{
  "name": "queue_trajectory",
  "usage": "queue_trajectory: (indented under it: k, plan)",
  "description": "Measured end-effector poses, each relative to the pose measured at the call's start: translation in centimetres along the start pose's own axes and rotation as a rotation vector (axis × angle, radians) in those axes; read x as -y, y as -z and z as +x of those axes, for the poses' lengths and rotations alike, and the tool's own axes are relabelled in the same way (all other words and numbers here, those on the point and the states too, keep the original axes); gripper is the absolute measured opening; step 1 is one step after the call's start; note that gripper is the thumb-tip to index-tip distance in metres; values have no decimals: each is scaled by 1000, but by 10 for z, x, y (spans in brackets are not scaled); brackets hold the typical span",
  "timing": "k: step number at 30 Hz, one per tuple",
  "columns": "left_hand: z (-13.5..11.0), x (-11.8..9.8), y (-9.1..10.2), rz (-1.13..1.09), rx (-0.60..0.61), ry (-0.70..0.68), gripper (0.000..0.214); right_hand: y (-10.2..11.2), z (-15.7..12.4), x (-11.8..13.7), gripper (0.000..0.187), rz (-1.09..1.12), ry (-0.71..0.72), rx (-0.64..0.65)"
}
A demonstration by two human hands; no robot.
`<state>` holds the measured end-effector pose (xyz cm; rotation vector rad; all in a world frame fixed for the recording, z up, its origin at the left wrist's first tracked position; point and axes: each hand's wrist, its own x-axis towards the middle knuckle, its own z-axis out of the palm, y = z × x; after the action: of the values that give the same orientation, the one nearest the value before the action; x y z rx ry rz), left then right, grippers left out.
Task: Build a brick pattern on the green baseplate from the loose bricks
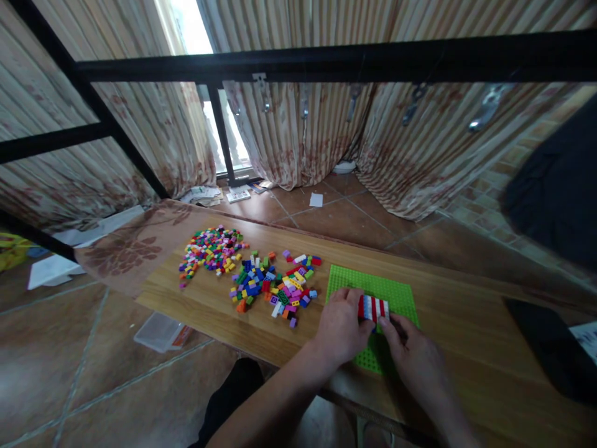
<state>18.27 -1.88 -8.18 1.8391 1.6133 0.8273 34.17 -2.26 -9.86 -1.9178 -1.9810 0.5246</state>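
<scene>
Between my two hands is a small block of joined toy bricks point(374, 308), striped red, white and light blue. My left hand point(342, 323) grips its left end with fingers closed round it. At its right end, my right hand point(410, 348) pinches the block between thumb and fingers. Beneath both hands lies a green studded baseplate point(398, 295), partly covered by them. Some blue shows under the block, but I cannot make out what it belongs to.
Left of the baseplate, loose bricks lie in piles: mixed larger ones point(293, 289), mostly blue ones point(254, 277) and small colourful ones point(212, 249). They rest on a wooden table point(186, 311). A dark flat object point(536, 342) is at the right. A clear plastic box point(158, 331) lies on the floor.
</scene>
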Motion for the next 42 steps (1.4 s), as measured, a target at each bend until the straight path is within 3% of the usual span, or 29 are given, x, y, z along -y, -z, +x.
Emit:
queue_trajectory:
  k: [8, 15, 19, 22, 26, 28, 31, 33, 36, 42]
  plan:
    - [-1, -1, 4, -9, 12, -9, 42, -9, -8, 11, 55, -262, -6, -33]
    - [0, 3, 8, -50, -20, 12, 45, -9, -6, 10, 54, -272, 12, -49]
    - [8, 10, 22, -138, -130, 41, 42, -6, -3, 13, 51, -232, 9, -77]
    - [15, 22, 42, -296, -298, 131, 32, -3, -1, 13, 49, -155, 4, -85]
    - [18, 44, 83, -466, -459, 144, 28, -1, 3, 8, 50, -38, -27, -83]
    - [14, 56, 108, -417, -503, 213, 36, 0, 6, 6, 51, 7, -53, -97]
    - [3, 72, 145, -141, -579, 391, 39, 4, 9, 6, 51, 89, -94, -131]
    - [-5, 82, 165, 50, -548, 514, 36, 8, 11, 6, 51, 175, -127, -147]
    - [-15, 94, 183, 251, -399, 628, 28, 14, 13, 4, 50, 269, -179, -173]
    - [-25, 111, 192, 402, -113, 670, 17, 18, 14, -3, 47, 224, -217, -174]
